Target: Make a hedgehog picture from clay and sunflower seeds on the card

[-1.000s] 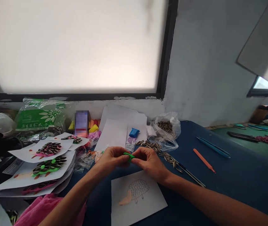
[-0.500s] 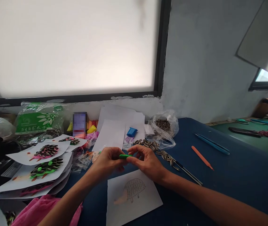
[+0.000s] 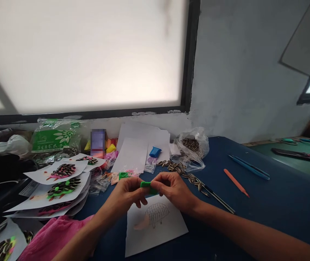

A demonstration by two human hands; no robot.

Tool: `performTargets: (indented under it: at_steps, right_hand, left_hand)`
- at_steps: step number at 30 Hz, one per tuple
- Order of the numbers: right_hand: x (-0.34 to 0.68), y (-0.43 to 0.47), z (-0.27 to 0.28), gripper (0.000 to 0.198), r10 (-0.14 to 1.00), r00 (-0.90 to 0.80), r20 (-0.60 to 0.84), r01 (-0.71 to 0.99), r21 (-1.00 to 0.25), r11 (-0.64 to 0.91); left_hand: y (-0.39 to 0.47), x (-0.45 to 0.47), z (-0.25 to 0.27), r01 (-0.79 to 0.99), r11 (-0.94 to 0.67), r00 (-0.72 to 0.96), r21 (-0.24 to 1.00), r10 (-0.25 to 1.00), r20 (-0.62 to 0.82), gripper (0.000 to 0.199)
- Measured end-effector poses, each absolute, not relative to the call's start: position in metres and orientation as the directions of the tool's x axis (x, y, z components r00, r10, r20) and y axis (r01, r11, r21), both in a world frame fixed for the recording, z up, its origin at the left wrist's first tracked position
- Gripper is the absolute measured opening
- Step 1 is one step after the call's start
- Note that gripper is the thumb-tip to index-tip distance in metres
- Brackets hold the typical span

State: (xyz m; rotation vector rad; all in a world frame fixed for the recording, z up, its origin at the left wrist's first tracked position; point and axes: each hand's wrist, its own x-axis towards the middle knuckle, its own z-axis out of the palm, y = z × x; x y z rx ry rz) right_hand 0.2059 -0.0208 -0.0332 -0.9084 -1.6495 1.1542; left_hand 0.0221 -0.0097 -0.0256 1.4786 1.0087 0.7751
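A piece of green modelling clay [image 3: 145, 184] is pinched between the fingertips of both hands. My left hand [image 3: 129, 192] grips its left end and my right hand [image 3: 172, 190] its right end, with the fingers of each closed. Just below them lies a white sheet of paper [image 3: 144, 246] bearing a pencil-drawn hedgehog [image 3: 157, 213], its snout coloured light orange. Behind my left hand is a small green packet [image 3: 123, 175]. Striped sunflower seeds [image 3: 172, 166] are heaped beyond my right hand.
Finished seed hedgehogs on paper [image 3: 62, 188] are stacked at left, above a pink cloth [image 3: 54, 239]. At right lie an orange pen [image 3: 235, 181], blue tweezers [image 3: 249, 166] and metal rods [image 3: 220, 199]. A seed bag [image 3: 191, 145], blue packet [image 3: 155, 151] and white paper [image 3: 131, 152] stand behind.
The green clay looks wider and flatter between my fingers. The view has turned slightly left, and the green packet behind my left hand shows more clearly.
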Motion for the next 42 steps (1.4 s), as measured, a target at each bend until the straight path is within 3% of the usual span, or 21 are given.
performTargets:
  at_steps: [10, 17, 26, 33, 37, 42]
  right_hand:
    - [0.203, -0.017, -0.035, 0.016, 0.922, -0.239, 0.304, 0.173, -0.921, 0.349]
    - [0.204, -0.017, -0.034, 0.023, 0.912, -0.322, 0.255, 0.075, -0.953, 0.293]
    - [0.200, -0.022, -0.028, 0.018, 0.917, -0.310, 0.251, 0.087, -0.953, 0.291]
    - [0.206, -0.014, -0.025, 0.022, 0.929, -0.273, 0.249, 0.011, -0.965, 0.262]
    - [0.210, -0.011, -0.026, 0.021, 0.929, -0.261, 0.262, 0.047, -0.958, 0.283]
    - [0.211, -0.012, -0.024, 0.021, 0.923, -0.245, 0.297, 0.153, -0.928, 0.340]
  left_hand:
    - [-0.008, 0.030, -0.026, 0.167, 0.030, 0.470, 0.985, 0.876, -0.107, 0.029]
    - [-0.007, 0.025, -0.026, 0.148, 0.051, 0.466, 0.988, 0.877, -0.116, 0.027]
    - [-0.008, 0.025, -0.027, 0.255, -0.019, 0.466, 0.967, 0.879, -0.105, 0.030]
    - [-0.001, 0.031, -0.020, 0.158, -0.006, 0.466, 0.987, 0.882, -0.069, 0.033]
    - [0.004, 0.033, -0.023, 0.099, 0.021, 0.474, 0.995, 0.878, -0.065, 0.037]
    - [0.010, 0.032, -0.028, 0.166, -0.001, 0.499, 0.986, 0.863, -0.083, 0.031]
